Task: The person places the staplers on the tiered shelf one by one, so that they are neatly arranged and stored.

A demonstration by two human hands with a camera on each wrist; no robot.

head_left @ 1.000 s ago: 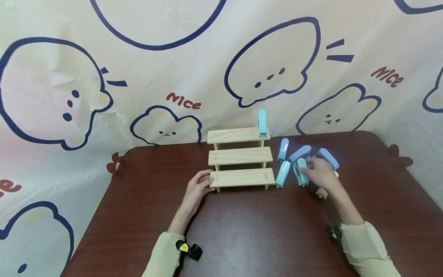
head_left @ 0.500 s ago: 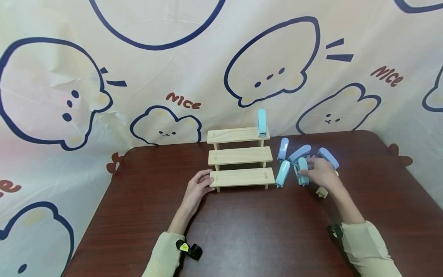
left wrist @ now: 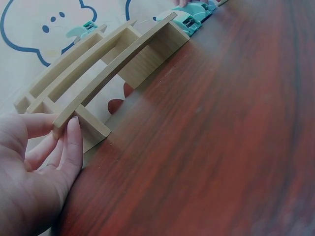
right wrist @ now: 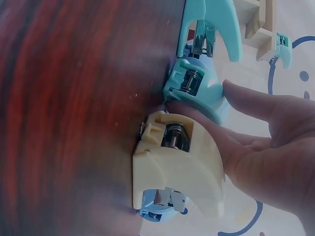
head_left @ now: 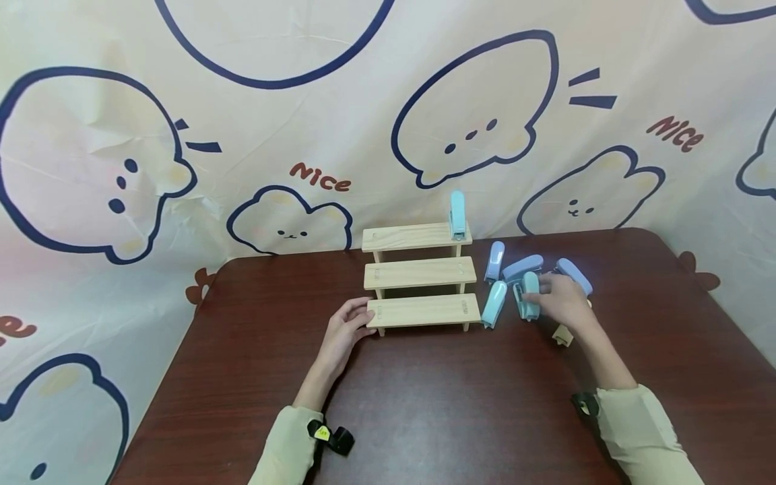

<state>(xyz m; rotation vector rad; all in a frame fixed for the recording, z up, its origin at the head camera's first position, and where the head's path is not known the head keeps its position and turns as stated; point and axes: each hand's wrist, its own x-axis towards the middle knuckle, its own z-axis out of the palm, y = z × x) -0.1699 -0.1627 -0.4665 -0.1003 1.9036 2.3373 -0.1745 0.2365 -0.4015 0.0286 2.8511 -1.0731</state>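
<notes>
A three-tier wooden stand [head_left: 421, 311] is pinched at the left end of its lowest board by my left hand [head_left: 339, 333]; the left wrist view shows thumb and fingers on the board's end [left wrist: 61, 123]. To the right of the stand, my right hand [head_left: 564, 300] holds a teal stapler [head_left: 531, 295] between thumb and fingers, low over the table. In the right wrist view a cream stapler [right wrist: 192, 152] stands beside that hand, partly covering its fingers. One light-blue stapler [head_left: 457, 215] stands at the right end of the top board.
Next to the stand lie another teal stapler [head_left: 494, 304] and a blue stapler [head_left: 495, 261]. Two more blue ones, a nearer stapler [head_left: 523, 268] and a farther right stapler [head_left: 574, 275], crowd the right hand. A patterned cloth [head_left: 376, 135] hangs behind the table [head_left: 448, 404].
The teal stapler in my right hand has shifted slightly away from me and straightened a little. My left hand and the stand have kept their places.
</notes>
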